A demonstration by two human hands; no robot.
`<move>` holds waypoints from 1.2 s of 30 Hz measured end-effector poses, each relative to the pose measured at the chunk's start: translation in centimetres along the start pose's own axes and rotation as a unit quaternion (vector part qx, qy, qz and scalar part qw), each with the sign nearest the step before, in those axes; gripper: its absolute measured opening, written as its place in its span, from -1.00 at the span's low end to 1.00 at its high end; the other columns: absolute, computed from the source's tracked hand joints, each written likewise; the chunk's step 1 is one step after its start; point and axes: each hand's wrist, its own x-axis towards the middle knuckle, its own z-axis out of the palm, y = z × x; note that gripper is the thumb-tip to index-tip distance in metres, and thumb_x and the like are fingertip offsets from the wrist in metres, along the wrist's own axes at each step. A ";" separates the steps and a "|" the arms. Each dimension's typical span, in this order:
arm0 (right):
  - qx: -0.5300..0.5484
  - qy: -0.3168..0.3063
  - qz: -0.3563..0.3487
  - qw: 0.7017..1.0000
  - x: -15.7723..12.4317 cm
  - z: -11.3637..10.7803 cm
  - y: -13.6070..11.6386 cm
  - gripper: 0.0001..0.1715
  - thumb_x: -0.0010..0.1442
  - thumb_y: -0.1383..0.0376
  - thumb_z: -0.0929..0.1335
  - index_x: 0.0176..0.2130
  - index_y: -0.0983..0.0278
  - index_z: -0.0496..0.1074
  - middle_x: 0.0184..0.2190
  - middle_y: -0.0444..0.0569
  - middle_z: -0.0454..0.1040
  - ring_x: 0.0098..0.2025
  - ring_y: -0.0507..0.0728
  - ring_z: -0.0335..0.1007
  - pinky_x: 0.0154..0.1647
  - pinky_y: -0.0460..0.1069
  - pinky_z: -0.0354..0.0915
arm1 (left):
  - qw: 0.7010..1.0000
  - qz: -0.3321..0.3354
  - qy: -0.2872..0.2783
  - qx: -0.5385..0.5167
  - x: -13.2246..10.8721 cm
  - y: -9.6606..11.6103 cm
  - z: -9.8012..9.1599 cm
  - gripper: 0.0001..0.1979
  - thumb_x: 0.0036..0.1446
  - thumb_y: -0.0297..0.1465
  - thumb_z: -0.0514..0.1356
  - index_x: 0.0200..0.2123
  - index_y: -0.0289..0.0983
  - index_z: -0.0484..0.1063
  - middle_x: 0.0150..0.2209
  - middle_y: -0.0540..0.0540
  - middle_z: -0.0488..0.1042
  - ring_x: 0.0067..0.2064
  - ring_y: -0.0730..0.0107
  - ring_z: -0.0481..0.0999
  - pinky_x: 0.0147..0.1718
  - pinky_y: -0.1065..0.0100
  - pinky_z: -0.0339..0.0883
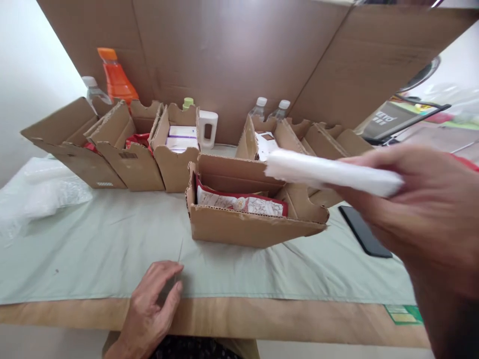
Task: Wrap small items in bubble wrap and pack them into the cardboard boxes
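My right hand (pixel 422 209) is raised at the right, gripping a flat white packet (pixel 329 172) by one end; motion blurs it, and no label shows. The packet hangs above the right part of an open cardboard box (pixel 228 227) standing crosswise on the cloth. Inside that box lie red-and-white printed pouches (pixel 243 203). At the table's front edge rests my left hand (pixel 151 299), holding nothing, its fingers loosely bent and the thumb apart from them. It is nearest the cloth, in front and to the left of the box.
Several cardboard bins (pixel 144 167) line the back, some holding red packs or white boxes (pixel 182 137). Behind them stand an orange bottle (pixel 118 80), white-capped bottles and a white jug (pixel 208 128). A dark phone (pixel 364 232) lies right; clear plastic wrap (pixel 52 189) lies left.
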 end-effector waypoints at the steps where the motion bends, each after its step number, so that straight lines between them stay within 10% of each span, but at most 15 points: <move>1: 0.010 -0.006 -0.002 1.000 1.5 1.4 -0.3 -0.91 0.31 0.26 0.44 -0.19 0.20 0.45 -0.22 -0.01 0.58 -0.22 0.12 0.51 -0.28 0.04 0.35 | 1.000 0.020 0.002 0.009 -0.2 -0.2 0.4 -0.82 0.30 -0.49 0.21 -0.10 -0.20 0.58 -0.21 -0.12 0.67 -0.15 0.28 0.69 -0.15 0.35 0.62; 6: -0.002 -0.149 0.001 0.989 6.1 8.4 -2.3 -0.87 0.19 0.46 0.39 -0.34 0.24 0.44 -0.54 -0.22 0.43 -0.50 -0.02 0.27 -0.44 -0.06 0.14 | 0.998 0.056 -0.033 0.022 -1.4 -1.3 1.2 -0.74 0.27 -0.59 0.18 -0.06 -0.22 0.56 -0.18 -0.13 0.68 -0.07 0.28 0.68 -0.05 0.35 0.60; 13: -0.245 -0.340 -0.092 0.903 7.8 11.1 -1.8 -0.76 0.17 0.36 0.45 -0.50 0.21 0.41 -0.64 -0.13 0.36 -0.56 0.09 0.26 -0.48 0.00 -0.07 | 0.997 0.055 -0.055 0.014 -1.8 -2.1 0.9 -0.68 0.23 -0.60 0.20 -0.01 -0.21 0.55 -0.15 -0.15 0.68 -0.05 0.20 0.69 -0.06 0.29 0.62; 23: -0.379 -0.242 -0.221 0.865 7.8 7.6 -3.9 -0.65 0.26 -0.01 0.45 -0.34 0.18 0.43 -0.61 -0.09 0.45 -0.60 0.09 0.32 -0.50 -0.01 -0.06 | 0.997 0.065 -0.051 -0.005 -1.3 -2.4 0.8 -0.67 0.22 -0.63 0.18 -0.03 -0.20 0.54 -0.20 -0.13 0.69 -0.08 0.24 0.70 -0.08 0.32 0.63; 27: -0.363 -0.306 -0.232 0.849 8.6 8.2 -6.4 -0.84 0.19 0.24 0.49 -0.35 0.18 0.45 -0.60 -0.13 0.43 -0.58 0.07 0.32 -0.50 -0.01 -0.07 | 0.997 0.064 -0.030 -0.008 -1.0 -1.9 0.9 -0.70 0.23 -0.62 0.17 -0.07 -0.21 0.56 -0.21 -0.12 0.69 -0.11 0.28 0.70 -0.09 0.36 0.63; 36: -0.298 -0.253 -0.204 0.898 8.6 10.4 -2.5 -0.67 0.25 0.26 0.44 -0.53 0.21 0.42 -0.67 -0.10 0.39 -0.58 0.06 0.30 -0.50 -0.02 -0.03 | 0.997 0.048 -0.043 -0.029 -1.7 -1.8 0.7 -0.68 0.25 -0.65 0.16 -0.03 -0.21 0.52 -0.19 -0.13 0.67 -0.09 0.28 0.67 -0.09 0.32 0.60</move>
